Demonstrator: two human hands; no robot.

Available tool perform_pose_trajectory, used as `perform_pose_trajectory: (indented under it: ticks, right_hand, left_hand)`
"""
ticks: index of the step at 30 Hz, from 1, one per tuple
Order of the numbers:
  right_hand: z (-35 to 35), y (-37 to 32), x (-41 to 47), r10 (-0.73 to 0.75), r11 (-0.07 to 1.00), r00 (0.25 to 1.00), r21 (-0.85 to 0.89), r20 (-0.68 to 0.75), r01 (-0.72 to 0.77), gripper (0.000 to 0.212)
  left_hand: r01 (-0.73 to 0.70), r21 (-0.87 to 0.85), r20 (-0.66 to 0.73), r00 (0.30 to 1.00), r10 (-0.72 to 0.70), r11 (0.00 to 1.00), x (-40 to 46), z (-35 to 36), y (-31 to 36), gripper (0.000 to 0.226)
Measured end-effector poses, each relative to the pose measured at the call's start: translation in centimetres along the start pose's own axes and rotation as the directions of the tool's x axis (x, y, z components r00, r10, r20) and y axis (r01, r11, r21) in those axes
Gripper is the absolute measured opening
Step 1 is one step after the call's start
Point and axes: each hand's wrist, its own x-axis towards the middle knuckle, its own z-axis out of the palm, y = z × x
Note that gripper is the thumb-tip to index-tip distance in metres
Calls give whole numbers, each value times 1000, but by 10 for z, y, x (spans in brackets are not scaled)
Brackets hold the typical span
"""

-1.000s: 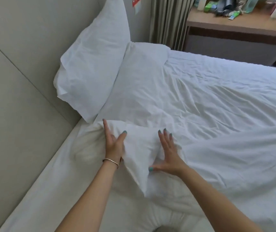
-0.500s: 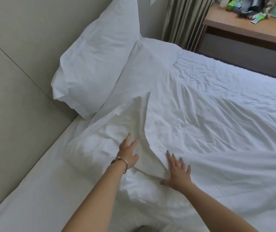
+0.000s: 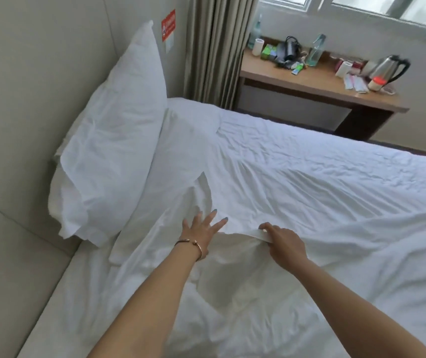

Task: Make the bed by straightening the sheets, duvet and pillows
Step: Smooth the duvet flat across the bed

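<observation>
Right now the two hands work side by side near the head of the bed, close together but not touching. The left hand [image 3: 201, 229] lies flat with its fingers spread and straight, pressing on the white duvet [image 3: 310, 192] where a loose flap of fabric stands up just beyond its fingertips; a thin bracelet [image 3: 193, 245] circles that wrist. Just to the right of it, the right hand [image 3: 282, 240] has its fingers curled, pinching a folded hem of the duvet's top edge between thumb and fingers. From that grip the duvet runs wrinkled away to the right and forward, covering most of the bed. Beyond and to the left of the left hand, an upright pillow [image 3: 111, 156] leans against the padded headboard [image 3: 26, 99], and a second pillow [image 3: 181, 151] lies flat beside it, just ahead of the left fingertips, its near part under the duvet's edge. Left of the left forearm a bare strip of sheet [image 3: 72, 293] shows along the headboard. Well beyond both hands, past the far side of the bed, a wooden counter [image 3: 310, 86] stands under the window beside a curtain [image 3: 214, 47], carrying a kettle [image 3: 387, 69], bottles and small clutter
</observation>
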Motion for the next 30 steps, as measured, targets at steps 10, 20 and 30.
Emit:
perform_pose_trajectory:
  ticks: [10, 20, 30]
  right_hand:
    - [55, -32, -1, 442, 829, 840, 216, 314, -516, 111]
    - [100, 15, 11, 305, 940, 821, -17, 482, -339, 48]
    - [-78, -31, 128, 219, 976, 963, 19, -159, -219, 36]
  left_hand:
    - [-285, 257, 153, 955, 252, 923, 58, -3, -37, 103]
    - [-277, 463, 149, 961, 234, 842, 107, 43, -52, 87]
    - [172, 301, -261, 961, -92, 938, 112, -141, -135, 37]
